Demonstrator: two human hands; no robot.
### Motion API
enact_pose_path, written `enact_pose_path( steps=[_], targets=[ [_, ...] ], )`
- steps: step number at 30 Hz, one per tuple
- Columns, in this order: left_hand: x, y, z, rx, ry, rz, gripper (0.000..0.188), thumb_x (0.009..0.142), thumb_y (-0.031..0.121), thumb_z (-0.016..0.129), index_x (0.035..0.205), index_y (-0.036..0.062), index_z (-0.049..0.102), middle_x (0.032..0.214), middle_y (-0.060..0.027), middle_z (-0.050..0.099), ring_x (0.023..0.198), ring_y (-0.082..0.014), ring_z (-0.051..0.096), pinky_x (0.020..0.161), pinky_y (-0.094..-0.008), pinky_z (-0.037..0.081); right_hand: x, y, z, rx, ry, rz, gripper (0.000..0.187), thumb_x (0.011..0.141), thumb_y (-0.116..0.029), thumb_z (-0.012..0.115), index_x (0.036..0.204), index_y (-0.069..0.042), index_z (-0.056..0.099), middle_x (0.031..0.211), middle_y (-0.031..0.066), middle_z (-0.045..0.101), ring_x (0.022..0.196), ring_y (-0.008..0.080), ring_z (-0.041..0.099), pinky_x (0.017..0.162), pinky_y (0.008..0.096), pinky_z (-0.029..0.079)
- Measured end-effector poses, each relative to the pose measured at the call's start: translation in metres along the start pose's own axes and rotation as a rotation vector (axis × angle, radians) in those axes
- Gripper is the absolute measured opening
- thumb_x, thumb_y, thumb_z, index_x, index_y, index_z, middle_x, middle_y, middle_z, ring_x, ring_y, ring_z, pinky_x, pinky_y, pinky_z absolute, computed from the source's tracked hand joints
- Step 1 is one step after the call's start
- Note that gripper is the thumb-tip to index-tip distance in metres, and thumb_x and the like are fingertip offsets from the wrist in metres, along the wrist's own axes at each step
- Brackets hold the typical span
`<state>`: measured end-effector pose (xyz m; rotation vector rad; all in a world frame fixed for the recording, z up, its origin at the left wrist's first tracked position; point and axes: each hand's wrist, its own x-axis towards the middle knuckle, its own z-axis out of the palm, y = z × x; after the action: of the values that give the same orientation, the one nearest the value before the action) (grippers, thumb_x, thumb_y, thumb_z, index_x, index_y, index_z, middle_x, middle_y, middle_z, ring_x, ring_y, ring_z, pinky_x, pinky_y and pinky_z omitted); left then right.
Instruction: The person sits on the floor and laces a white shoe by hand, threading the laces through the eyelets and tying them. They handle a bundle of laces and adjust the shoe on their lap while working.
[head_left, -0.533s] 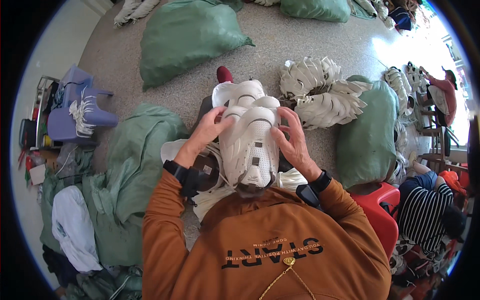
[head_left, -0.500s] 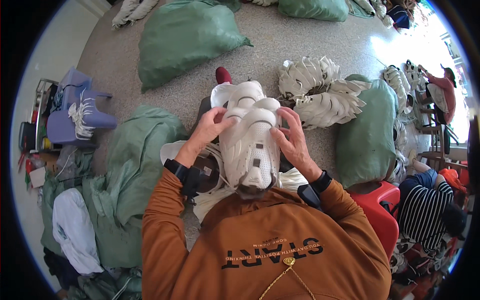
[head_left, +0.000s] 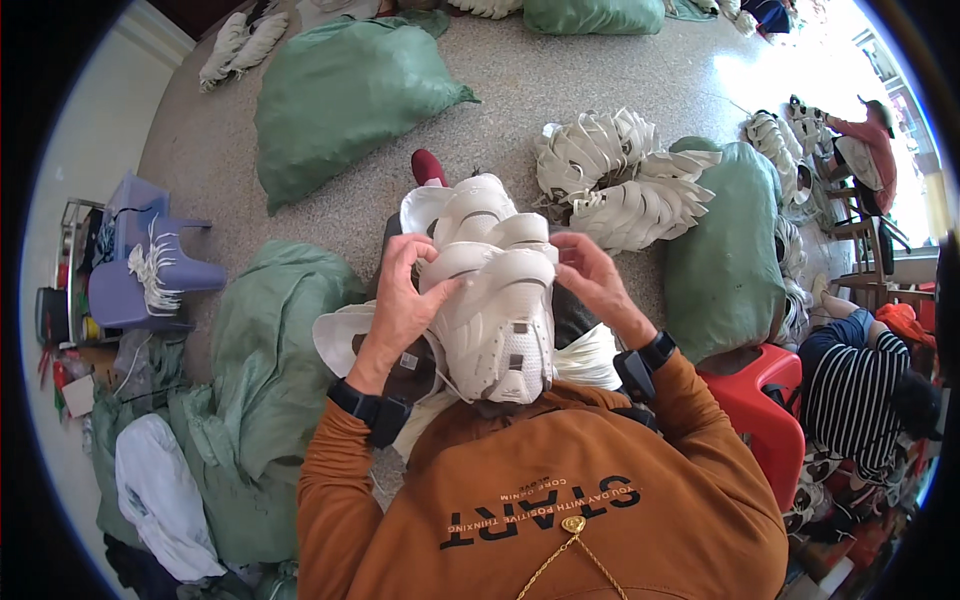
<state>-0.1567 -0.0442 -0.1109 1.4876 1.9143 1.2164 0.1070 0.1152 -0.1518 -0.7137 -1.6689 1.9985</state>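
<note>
A nested stack of white shoe uppers [head_left: 495,320] lies over my lap, toes pointing away from me. My left hand [head_left: 403,310] is curled round the stack's left side, its thumb pressed on the top layers. At the right side, my right hand [head_left: 600,285] pinches the edge of the layers near the toes. Its fingertips are partly blurred. Beside my left forearm sits another white upper with a dark lining [head_left: 408,365]. A bundle of white strands or strips [head_left: 590,358] shows by my right wrist.
Curved rows of stacked white uppers [head_left: 640,215] lie on the floor ahead, beside a full green sack [head_left: 725,260]. Another green sack [head_left: 350,105] lies farther left. A purple stool [head_left: 150,290] stands left, a red stool [head_left: 765,400] right. Two other people [head_left: 855,400] sit at the right.
Both hands have shifted on the stack, and the left hand's fingers have curled more at its side. The uppers near the toes sit differently, fanned apart more. The whole view has swung slightly.
</note>
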Motion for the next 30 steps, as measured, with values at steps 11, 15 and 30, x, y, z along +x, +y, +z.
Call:
enact_pose_path(
  steps=[11, 15, 30],
  targets=[
    [0.046, -0.02, 0.021, -0.33, 0.031, -0.113, 0.029, 0.09, 0.008, 0.072, 0.115, -0.0001, 0.06, 0.106, -0.0053, 0.069, 0.092, -0.0102, 0.064, 0.081, -0.0257, 0.054, 0.11, -0.007, 0.05, 0.133, -0.101, 0.053, 0.019, 0.097, -0.017, 0.065, 0.105, 0.0, 0.067, 0.092, -0.0004, 0.066, 0.083, 0.0058, 0.06, 0.071, 0.0241, 0.051],
    [0.045, -0.068, 0.04, -0.578, 0.064, -0.32, 0.035, 0.086, 0.018, 0.079, 0.111, -0.0009, 0.063, 0.1, -0.0065, 0.071, 0.087, -0.0121, 0.065, 0.077, -0.0277, 0.054, 0.104, -0.004, 0.01, 0.147, 0.082, 0.196, 0.026, 0.1, -0.021, 0.062, 0.114, 0.001, 0.067, 0.102, 0.0022, 0.068, 0.093, 0.0087, 0.061, 0.082, 0.0246, 0.051],
    [0.022, -0.027, 0.017, -0.481, 0.103, -0.313, 0.063, 0.085, 0.032, 0.08, 0.131, -0.002, 0.054, 0.13, -0.0173, 0.059, 0.112, -0.0247, 0.061, 0.094, -0.0358, 0.049, -0.014, -0.015, 0.065, -0.384, 0.1, -0.09, 0.078, 0.091, -0.032, 0.067, 0.148, 0.009, 0.032, 0.142, 0.0263, 0.045, 0.135, 0.0339, 0.044, 0.112, 0.041, 0.035]
  ],
)
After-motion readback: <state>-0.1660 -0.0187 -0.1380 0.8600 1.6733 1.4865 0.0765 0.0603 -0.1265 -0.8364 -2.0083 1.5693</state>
